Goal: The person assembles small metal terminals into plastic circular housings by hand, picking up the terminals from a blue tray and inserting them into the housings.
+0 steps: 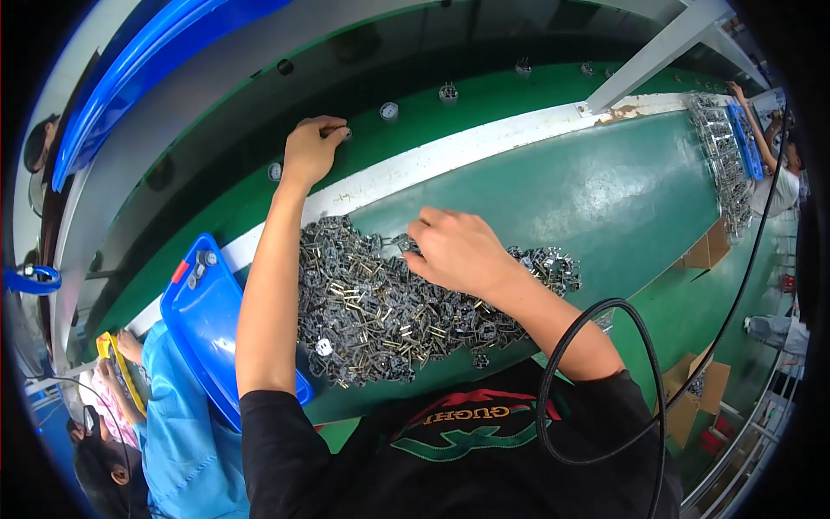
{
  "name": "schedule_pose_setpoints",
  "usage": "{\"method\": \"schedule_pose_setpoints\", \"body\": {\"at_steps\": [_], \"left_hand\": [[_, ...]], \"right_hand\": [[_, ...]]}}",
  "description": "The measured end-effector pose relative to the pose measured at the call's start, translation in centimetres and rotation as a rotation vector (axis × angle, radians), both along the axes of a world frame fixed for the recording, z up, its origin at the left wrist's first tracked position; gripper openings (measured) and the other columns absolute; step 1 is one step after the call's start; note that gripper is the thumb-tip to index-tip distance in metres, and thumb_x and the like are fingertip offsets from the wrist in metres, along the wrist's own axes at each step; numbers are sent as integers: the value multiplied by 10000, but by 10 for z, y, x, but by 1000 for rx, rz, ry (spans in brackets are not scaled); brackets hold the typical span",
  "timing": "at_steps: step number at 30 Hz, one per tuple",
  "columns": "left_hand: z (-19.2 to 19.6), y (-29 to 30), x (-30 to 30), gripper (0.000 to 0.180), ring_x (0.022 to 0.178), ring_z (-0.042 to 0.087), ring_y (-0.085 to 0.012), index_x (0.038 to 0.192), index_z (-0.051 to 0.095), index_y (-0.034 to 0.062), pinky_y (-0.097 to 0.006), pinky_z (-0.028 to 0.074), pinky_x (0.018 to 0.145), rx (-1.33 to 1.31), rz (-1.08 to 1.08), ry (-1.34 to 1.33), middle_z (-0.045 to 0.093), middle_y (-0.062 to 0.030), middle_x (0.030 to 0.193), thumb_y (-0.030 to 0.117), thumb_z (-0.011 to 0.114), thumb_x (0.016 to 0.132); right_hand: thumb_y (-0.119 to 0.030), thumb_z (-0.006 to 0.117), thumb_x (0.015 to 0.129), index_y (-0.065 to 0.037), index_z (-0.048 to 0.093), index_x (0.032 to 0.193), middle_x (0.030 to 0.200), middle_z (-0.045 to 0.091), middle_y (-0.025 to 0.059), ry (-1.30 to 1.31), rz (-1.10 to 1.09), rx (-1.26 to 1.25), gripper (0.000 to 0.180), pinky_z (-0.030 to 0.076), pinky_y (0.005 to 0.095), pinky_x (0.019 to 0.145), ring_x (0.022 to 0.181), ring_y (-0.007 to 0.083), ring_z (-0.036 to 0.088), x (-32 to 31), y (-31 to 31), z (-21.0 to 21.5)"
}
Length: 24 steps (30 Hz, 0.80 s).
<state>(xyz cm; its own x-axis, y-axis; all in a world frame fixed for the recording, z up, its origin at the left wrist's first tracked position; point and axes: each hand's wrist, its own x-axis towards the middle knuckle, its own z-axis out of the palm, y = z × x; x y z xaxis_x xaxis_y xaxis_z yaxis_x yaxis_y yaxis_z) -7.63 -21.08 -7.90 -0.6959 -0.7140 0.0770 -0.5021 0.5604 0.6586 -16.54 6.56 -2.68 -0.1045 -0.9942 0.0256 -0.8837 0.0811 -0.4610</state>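
My left hand [313, 151] reaches over the green conveyor belt with thumb and fingers pinched on a small round part [347, 133], mostly hidden by the fingertips. Other such parts sit spaced along the belt: a white-faced one [275, 171] to the left, another [389, 112] to the right, and a pronged one [448, 92] beyond it. My right hand [458, 251] is over the far edge of a heap of small dark parts with metal pins [389, 303]. Its fingers are curled together; whatever they hold is hidden.
A blue tray [203, 303] with a few grey round parts stands left of the heap. A white rail [450, 149] divides belt from green tabletop [605, 190]. A black cable [661, 415] loops by my right arm. Co-workers sit left and far right, near cardboard boxes [692, 398].
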Motion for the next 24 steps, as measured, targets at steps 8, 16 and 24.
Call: {"method": "schedule_pose_setpoints", "body": {"at_steps": [8,16,24], "left_hand": [[35,38,-45,377,1115,588,-340,1244,654,95,-397,464,999,-422,-218,35,637,-132,1235,134,607,871],[30,33,-94,386,1078,590,-333,1240,643,67,-407,459,973,-208,-511,-216,606,-178,1195,37,599,858],[59,73,-59,434,846,665,-152,1226,656,16,-265,522,814,338,-173,146,674,-95,984,58,739,802]], "right_hand": [[-44,577,829,9,658,1071,913,682,157,-434,-231,-145,261,563,367,637,691,257,682,-29,21,12],[-32,550,971,48,642,1175,952,699,142,-1717,-405,-276,238,525,253,607,718,152,659,-51,52,29],[-36,616,955,20,666,1188,956,690,117,-1432,-554,-35,245,514,250,595,686,140,637,-55,53,36]]}}
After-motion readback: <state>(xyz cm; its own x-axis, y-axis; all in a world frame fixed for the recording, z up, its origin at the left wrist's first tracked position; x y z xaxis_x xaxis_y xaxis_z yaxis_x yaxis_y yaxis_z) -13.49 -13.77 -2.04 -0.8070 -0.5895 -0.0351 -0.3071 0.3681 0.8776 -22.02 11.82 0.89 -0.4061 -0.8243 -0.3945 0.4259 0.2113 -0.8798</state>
